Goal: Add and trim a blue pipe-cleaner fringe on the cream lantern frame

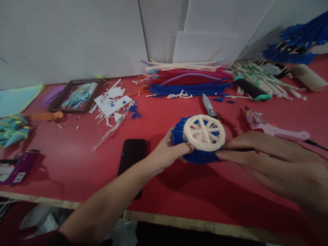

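A black phone point(133, 152) lies near, left of centre. At the near left sits a purple device point(20, 167). Farther off on the left are a brown frame point(69, 110) and a purple sheet point(53, 95); a cardboard tube point(310, 78) lies far right.

A red tabletop point(84, 171) meets a pale grey wall point(71, 37)

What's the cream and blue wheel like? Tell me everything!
The wheel has a thick cream rim with crossing spokes and gaps between; blue fringe sticks out underneath. It looks fuzzy. It is held over the red table, spokes facing the camera: the left hand has its thumb on the rim, the right hand has fingertips at the fringe's right edge.
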`<state>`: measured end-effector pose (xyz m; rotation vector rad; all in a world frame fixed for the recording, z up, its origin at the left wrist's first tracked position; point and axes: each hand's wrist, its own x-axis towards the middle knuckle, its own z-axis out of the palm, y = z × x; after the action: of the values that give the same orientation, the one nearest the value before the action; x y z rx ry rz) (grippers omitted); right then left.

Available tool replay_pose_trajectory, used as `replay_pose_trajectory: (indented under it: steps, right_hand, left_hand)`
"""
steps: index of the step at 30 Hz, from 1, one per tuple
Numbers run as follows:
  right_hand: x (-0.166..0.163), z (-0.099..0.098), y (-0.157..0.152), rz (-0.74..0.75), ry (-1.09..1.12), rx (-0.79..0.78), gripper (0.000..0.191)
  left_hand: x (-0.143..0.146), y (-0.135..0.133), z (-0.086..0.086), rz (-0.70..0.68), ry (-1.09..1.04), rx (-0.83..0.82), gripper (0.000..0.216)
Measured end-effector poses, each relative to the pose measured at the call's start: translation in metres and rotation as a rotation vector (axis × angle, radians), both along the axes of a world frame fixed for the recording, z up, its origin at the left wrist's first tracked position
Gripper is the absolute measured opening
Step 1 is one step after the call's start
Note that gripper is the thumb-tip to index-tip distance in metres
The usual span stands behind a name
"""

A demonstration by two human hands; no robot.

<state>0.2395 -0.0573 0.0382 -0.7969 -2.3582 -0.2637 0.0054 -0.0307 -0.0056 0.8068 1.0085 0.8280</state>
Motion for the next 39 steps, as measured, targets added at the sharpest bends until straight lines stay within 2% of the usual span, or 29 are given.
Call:
replay_pose_trajectory:
  steps: [12, 21, 29, 34, 39]
  right_hand:
    - [-0.0047, -0.0039, -0.0041, -0.01, 0.041, -0.013, 0.024]
    - [-0.0025, -0.0053, -0.0027, 0.01, 0.095, -0.074, 0.032]
    - [-0.0053, -0.0024, -0.0009, 0.016, 0.023, -0.012, 0.028]
    - [-0.004, -0.002, -0.0005, 0.004, 0.007, 0.002, 0.027]
    - [-0.0018, -0.0049, 0.0001, 0.004, -0.045, 0.016, 0.025]
  left_hand:
    - [-0.0013, 0.0024, 0.0043, -0.106, -0.035, -0.077, 0.06]
    - [-0.0023, 0.0035, -0.0008, -0.15, -0.054, -0.066, 0.065]
    - [-0.0016, 0.0053, 0.0034, -0.19, -0.065, -0.095, 0.06]
    - [-0.0008, 0.0039, 0.0063, -0.181, -0.116, -0.066, 0.052]
    - [0.0004, 0.0008, 0.0063, -0.115, -0.039, -0.052, 0.062]
